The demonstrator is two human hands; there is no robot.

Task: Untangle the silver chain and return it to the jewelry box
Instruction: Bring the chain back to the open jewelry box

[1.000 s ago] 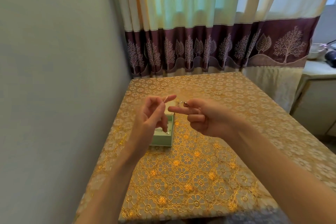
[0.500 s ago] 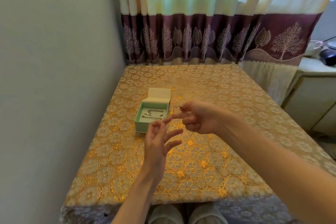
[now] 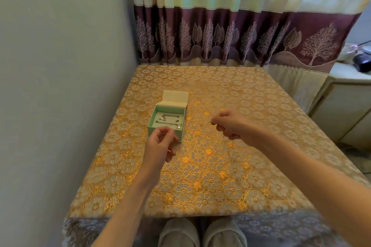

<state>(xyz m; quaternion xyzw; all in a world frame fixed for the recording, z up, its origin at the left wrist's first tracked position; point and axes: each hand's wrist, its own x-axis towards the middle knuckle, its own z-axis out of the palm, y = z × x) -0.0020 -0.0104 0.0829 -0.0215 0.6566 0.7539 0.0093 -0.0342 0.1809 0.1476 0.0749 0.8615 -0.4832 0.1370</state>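
Note:
An open mint-green jewelry box [image 3: 153,126] sits on the table's left side, its cream lid folded back, with several small silver pieces on the pad inside. My right hand [image 3: 230,126] hovers to the right of the box and pinches a small bright end of the silver chain [image 3: 211,122] at its fingertips. My left hand [image 3: 160,146] is just in front of the box, thumb and forefinger pinched together. The strand between my hands is too fine to make out.
The table [image 3: 210,166] wears a gold floral lace cloth and stands against a grey wall on the left. Maroon tree-patterned curtains [image 3: 220,38] hang behind it. A pale cabinet [image 3: 345,106] with dark items on top stands at the right. My slippers show below the near edge.
My hands have drawn apart, the left toward the box's front and the right out to the right. The view has tilted down, so the whole box shows.

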